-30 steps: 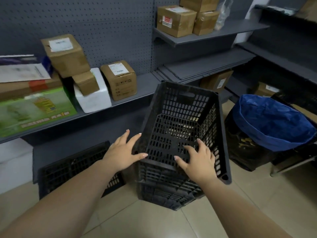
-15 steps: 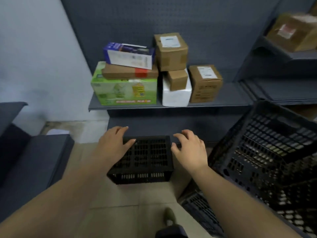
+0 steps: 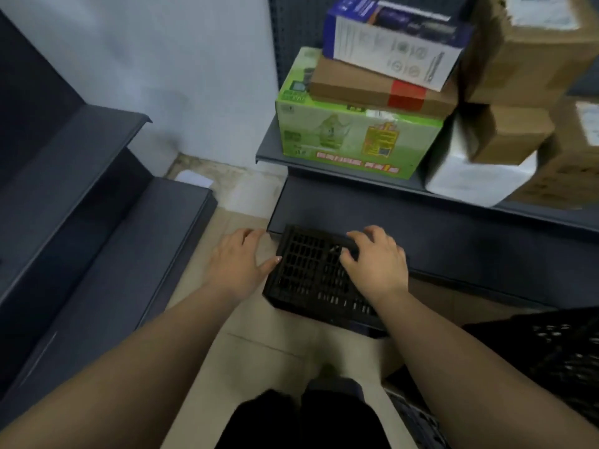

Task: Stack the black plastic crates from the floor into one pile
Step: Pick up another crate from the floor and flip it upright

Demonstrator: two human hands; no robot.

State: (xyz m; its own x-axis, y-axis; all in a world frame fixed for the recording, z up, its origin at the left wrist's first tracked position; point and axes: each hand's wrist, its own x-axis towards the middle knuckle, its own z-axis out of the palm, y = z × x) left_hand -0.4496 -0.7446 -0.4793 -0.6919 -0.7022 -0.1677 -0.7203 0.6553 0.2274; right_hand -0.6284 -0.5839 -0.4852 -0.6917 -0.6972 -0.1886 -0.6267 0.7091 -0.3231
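Note:
A black plastic crate lies upside down on the tiled floor against the base of the grey shelf. My left hand sits at the crate's left side with fingers spread and the thumb tip touching its edge. On top of the crate my right hand rests with fingers bent over the far rim; whether they grip it is unclear. At the right edge shows a corner of the other black crates standing as a pile.
The grey shelf above the crate carries a green box, brown cartons and a white box. Another dark shelf unit runs along the left. My legs show at the bottom on the tiled floor.
I let go of the tilted crate on the pile and turned left. Both hands have come down onto the overturned crate on the floor, which is now closer in view.

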